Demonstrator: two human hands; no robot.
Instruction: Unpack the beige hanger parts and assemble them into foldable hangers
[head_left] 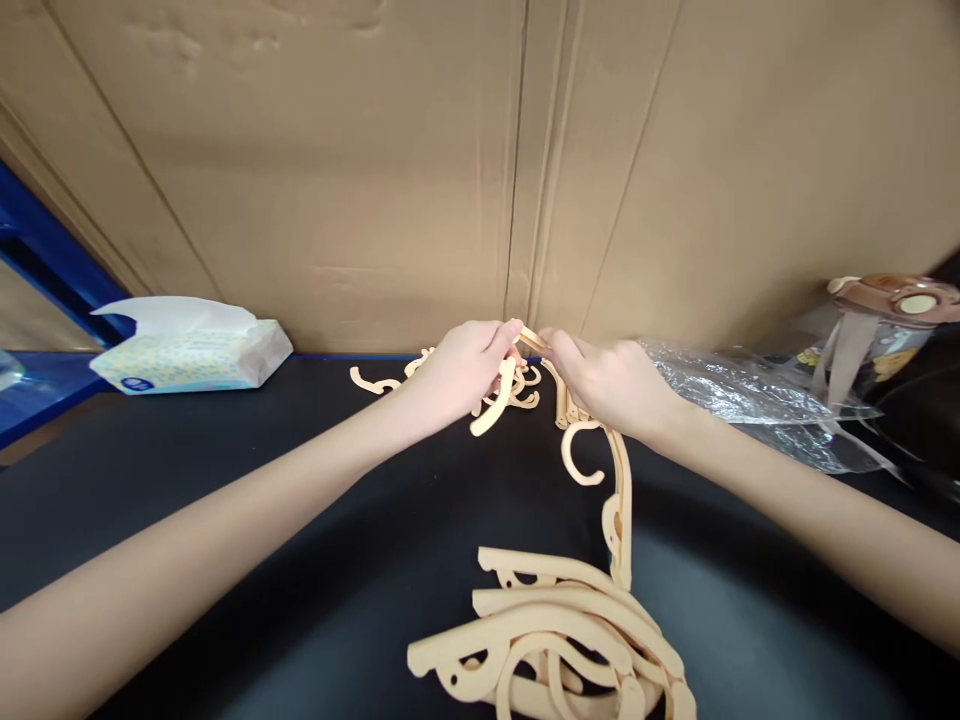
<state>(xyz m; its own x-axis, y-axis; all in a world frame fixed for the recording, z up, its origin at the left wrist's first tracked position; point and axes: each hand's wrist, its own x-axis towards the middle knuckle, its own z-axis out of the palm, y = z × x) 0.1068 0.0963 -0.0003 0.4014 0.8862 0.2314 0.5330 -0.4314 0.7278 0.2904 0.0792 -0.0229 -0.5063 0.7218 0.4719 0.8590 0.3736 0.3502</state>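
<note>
Left hand (465,365): near the centre; thumb and index finger pinch one end of a thin cream hanger part (531,339).
Right hand (604,375): at 3 o'clock from the left; its fingers press together on the part's other end.
Hanger part: bridges the two hands above the desk (300,600) — whether it joins the curved hanger arm (497,406) dangling under the left hand, I cannot tell.
Loose hanger pieces (367,381): on the desk, at 9 o'clock from the left fingers.
Hook (568,452): at 5 o'clock from the grip, beside slim upright-looking parts.
Folding hangers (517,632): overlapping in a heap at 6 o'clock.
Tissue pack (195,350): at 9 o'clock, well apart.
Clear plastic bag (750,390): at 3 o'clock, near the right forearm, with a bottle (892,310) beyond.
Slip risk: the pinch looks narrow; uneven pulling could shoot the part loose — probably into the pieces below.
Snapping risk: bending so thin a strip sideways might crack it.
Snag risk: a wide right-arm swing could drag the bag.
</note>
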